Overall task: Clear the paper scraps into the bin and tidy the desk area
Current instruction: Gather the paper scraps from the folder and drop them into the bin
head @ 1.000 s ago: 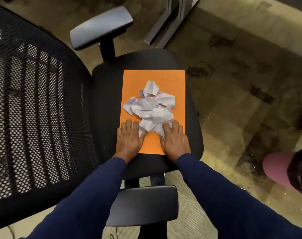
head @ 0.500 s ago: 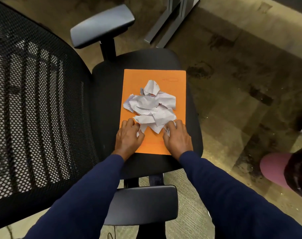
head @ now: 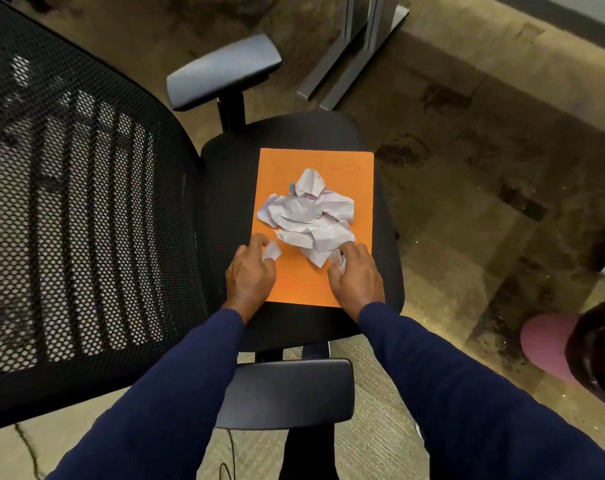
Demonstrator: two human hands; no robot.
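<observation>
An orange folder (head: 358, 161) lies flat on the black seat of an office chair (head: 225, 174). A heap of crumpled white paper scraps (head: 309, 216) sits on the folder's middle. My left hand (head: 249, 275) rests on the folder's near left side, its fingertips pinching one small white scrap (head: 271, 251) apart from the heap. At the near right edge of the heap, my right hand (head: 356, 277) has its fingers curled around another small scrap (head: 339, 260). No bin is in view.
The chair's mesh backrest (head: 69, 220) fills the left. One armrest (head: 225, 69) is beyond the seat, another (head: 287, 391) is just below my forearms. Grey desk legs (head: 353, 53) stand on the carpet at top. A pink round object (head: 547, 344) sits at the right edge.
Both hands pulled slightly back from the heap and curled their fingers. Each now pinches a small scrap separated from the pile, where earlier they lay flat against it.
</observation>
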